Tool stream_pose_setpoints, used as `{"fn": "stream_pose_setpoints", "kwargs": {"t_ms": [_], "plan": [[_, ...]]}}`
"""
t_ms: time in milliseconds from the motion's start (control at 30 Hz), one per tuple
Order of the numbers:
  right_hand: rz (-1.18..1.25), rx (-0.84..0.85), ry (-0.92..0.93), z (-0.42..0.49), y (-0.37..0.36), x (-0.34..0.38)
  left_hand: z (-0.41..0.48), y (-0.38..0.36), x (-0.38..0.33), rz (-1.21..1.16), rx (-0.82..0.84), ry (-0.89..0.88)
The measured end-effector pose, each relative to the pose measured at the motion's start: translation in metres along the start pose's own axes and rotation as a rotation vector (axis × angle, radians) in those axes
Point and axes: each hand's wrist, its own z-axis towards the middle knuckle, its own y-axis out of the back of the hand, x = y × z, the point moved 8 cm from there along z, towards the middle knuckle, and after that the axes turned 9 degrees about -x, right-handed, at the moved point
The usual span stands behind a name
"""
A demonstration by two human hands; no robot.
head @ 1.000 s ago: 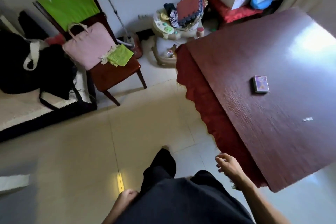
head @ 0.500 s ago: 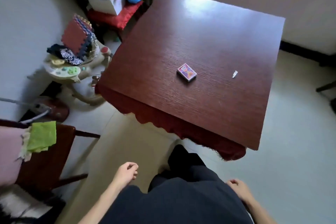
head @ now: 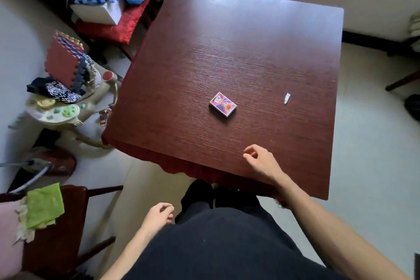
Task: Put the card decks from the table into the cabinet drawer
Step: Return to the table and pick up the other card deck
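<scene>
Card deck: a single boxed card deck (head: 223, 104) with a purple and orange face lies flat near the middle of the tabletop (head: 238, 52), turned slightly askew; no other deck shows.
Right hand: the right hand (head: 261, 161) hovers over the near part of the tabletop, at about 5 o'clock from the deck and well apart from it.
Right grip: loosely curled, thumb and forefinger narrowly parted, holding nothing.
Left hand: the left hand (head: 159, 215) hangs low beside the dark trousers, off the tabletop at about 7 o'clock from the deck.
Left grip: fingers curled in, nothing in it.
Paper scrap: a small white paper scrap (head: 287, 98) lies at 3 o'clock from the deck, clear of it.
Surroundings: a baby walker (head: 68, 111) piled with foam mats stands on the floor at 9 o'clock; a wooden chair (head: 54, 223) with a green cloth (head: 44, 206) sits at 7 o'clock.
Cabinet drawer: not in view.
Step in hand: judged as the reach for the deck, with the pickup not yet made.
Next move: the right hand should travel toward 11 o'clock, spread to span the box's short sides, close on it and lift, then carry it to the drawer.
</scene>
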Motion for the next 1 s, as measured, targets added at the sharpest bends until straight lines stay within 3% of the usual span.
{"fn": "stream_pose_setpoints", "kwargs": {"t_ms": [233, 600, 1000], "plan": [[-0.442, -0.077, 0.198, 0.089, -0.002, 0.112, 0.029, 0.020, -0.004, 0.046, 0.063, 0.045], [-0.698, -0.079, 0.260, 0.151, -0.041, 0.171, 0.054, 0.060, -0.012, 0.028, 0.040, 0.066], [-0.574, -0.117, 0.193, 0.133, -0.033, 0.148, 0.061, 0.082, -0.021, 0.189, 0.113, 0.013]]}}
